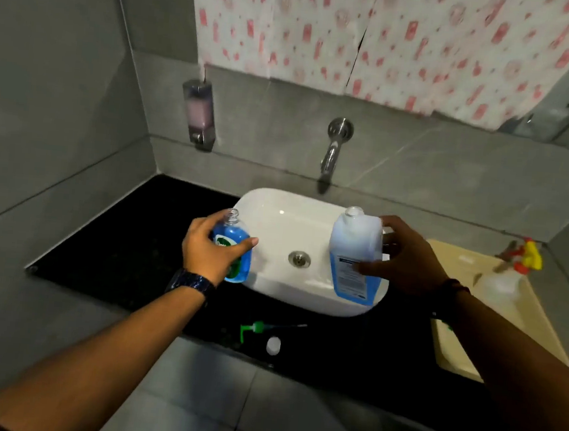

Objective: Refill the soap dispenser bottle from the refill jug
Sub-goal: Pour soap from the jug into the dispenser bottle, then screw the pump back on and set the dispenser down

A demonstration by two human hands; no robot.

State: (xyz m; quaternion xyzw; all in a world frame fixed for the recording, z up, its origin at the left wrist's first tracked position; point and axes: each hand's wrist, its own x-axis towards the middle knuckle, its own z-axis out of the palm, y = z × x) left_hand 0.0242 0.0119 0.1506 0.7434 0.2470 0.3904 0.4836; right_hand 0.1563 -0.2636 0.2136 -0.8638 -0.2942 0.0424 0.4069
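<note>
Holding soap bottle (233,250) | refill jug (355,256) | labels blurred, unreadable

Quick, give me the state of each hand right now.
Left hand: closed around the soap dispenser bottle, pump off.
Right hand: gripping the refill jug, cap off.

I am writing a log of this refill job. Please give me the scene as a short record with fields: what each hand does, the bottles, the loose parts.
left hand: grip closed around the soap bottle
soap bottle: upright, neck open, blue soap inside, at the left rim of the sink
right hand: on the refill jug, fingers around its far side
refill jug: upright, cap off, blue liquid low inside
pump: green, lying on the black counter
cap: white, beside the pump
</note>
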